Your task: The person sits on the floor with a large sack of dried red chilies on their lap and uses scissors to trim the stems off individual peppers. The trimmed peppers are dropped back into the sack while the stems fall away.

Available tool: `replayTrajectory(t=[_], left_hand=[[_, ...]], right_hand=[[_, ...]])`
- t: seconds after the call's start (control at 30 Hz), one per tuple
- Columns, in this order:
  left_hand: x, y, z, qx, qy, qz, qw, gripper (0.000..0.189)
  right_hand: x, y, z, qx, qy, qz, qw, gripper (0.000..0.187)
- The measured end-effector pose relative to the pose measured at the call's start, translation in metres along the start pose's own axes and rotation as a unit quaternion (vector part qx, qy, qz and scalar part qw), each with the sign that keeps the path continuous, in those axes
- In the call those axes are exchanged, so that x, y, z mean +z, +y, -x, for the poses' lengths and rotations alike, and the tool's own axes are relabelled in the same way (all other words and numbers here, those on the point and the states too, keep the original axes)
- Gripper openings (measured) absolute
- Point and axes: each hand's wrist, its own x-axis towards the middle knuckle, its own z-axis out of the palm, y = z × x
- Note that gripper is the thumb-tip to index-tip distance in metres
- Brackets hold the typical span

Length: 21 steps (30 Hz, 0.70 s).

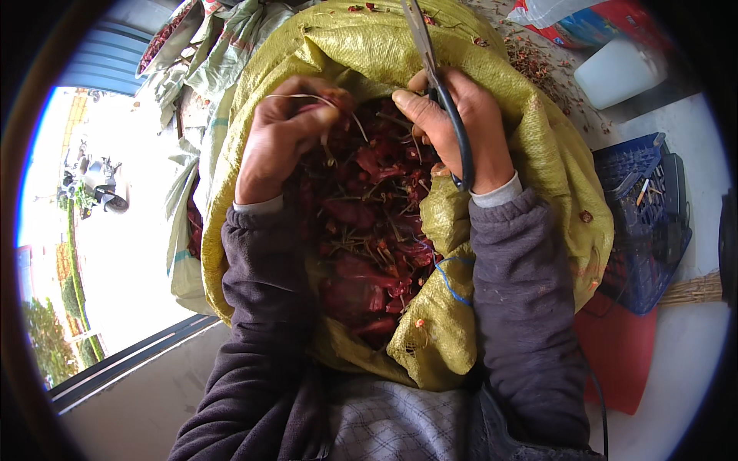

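A yellow woven sack (553, 155) stands open in front of me, its rim folded outward. Inside lies a heap of dried red chili peppers (360, 276), many with pale stems. Over the far left part of the heap, my left hand (279, 132) pinches a dried chili pepper (340, 101) with long thin stems sticking out; motion blurs it somewhat. My right hand (470, 124) grips scissors (424, 37) by their black handles, the blades pointing away from me across the sack's far rim. Whether the blades are parted is hard to see. Blue string (447, 279) lies on the sack's near fold.
A blue plastic crate (625, 230) sits at right, above a red sheet-like object (620, 360). Beyond are a white plastic container (617, 75) and scattered chili stems (527, 55). Pale woven sacks (228, 57) stand at left, near an opening with a motorcycle (101, 181) outside.
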Motion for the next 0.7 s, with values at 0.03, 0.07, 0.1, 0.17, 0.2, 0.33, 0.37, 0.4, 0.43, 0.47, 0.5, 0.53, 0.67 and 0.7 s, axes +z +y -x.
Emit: replayTrajectory(t=[0.03, 0.07, 0.1, 0.17, 0.2, 0.33, 0.37, 0.4, 0.43, 0.47, 0.5, 0.53, 0.67, 0.7], left_hand=[[-0.001, 0.001, 0.002, 0.016, 0.000, 0.095, 0.995, 0.026], [-0.002, -0.001, 0.002, 0.037, -0.010, 0.195, 0.980, 0.025], [-0.002, -0.004, 0.002, 0.046, -0.030, 0.239, 0.969, 0.024], [-0.003, -0.011, -0.004, 0.098, -0.132, 0.334, 0.928, 0.024], [0.001, -0.017, -0.003, 0.081, -0.065, 0.337, 0.936, 0.022], [0.009, -0.027, -0.006, 0.074, -0.095, 0.400, 0.908, 0.026], [0.011, -0.027, -0.006, 0.065, -0.092, 0.420, 0.901, 0.026], [0.013, -0.027, -0.006, 0.064, -0.094, 0.441, 0.890, 0.026], [0.015, -0.027, -0.006, 0.063, -0.097, 0.459, 0.881, 0.026], [0.016, -0.026, -0.004, 0.055, -0.079, 0.474, 0.875, 0.025], [0.018, -0.026, -0.004, 0.053, -0.066, 0.478, 0.874, 0.024], [0.018, -0.025, -0.004, 0.049, -0.052, 0.480, 0.874, 0.022], [0.018, -0.024, -0.004, 0.035, -0.049, 0.407, 0.911, 0.018], [0.018, -0.024, -0.004, 0.030, -0.043, 0.405, 0.913, 0.017]], right_hand=[[0.000, 0.000, 0.001, -0.008, -0.009, -0.003, 1.000, 0.028], [0.001, 0.000, 0.001, 0.007, -0.033, 0.007, 0.999, 0.028], [0.002, 0.000, 0.003, 0.018, -0.058, 0.017, 0.998, 0.029], [0.006, 0.001, 0.005, 0.027, -0.084, 0.032, 0.996, 0.031], [0.008, 0.002, 0.006, 0.027, -0.086, 0.037, 0.995, 0.032], [0.014, 0.005, 0.005, 0.005, -0.093, 0.057, 0.994, 0.036], [0.015, 0.005, 0.005, -0.002, -0.086, 0.057, 0.995, 0.036], [0.016, 0.005, 0.004, -0.030, -0.067, 0.036, 0.997, 0.038], [0.017, 0.005, 0.004, -0.051, -0.044, 0.017, 0.998, 0.040], [0.016, 0.005, 0.004, -0.054, -0.038, 0.004, 0.998, 0.043], [0.016, 0.005, 0.004, -0.072, -0.049, 0.021, 0.996, 0.039], [0.015, 0.004, 0.006, -0.071, -0.077, 0.044, 0.994, 0.036], [0.015, 0.004, 0.009, -0.052, -0.090, 0.029, 0.994, 0.038], [0.015, 0.005, 0.009, -0.039, -0.063, -0.005, 0.997, 0.037]])
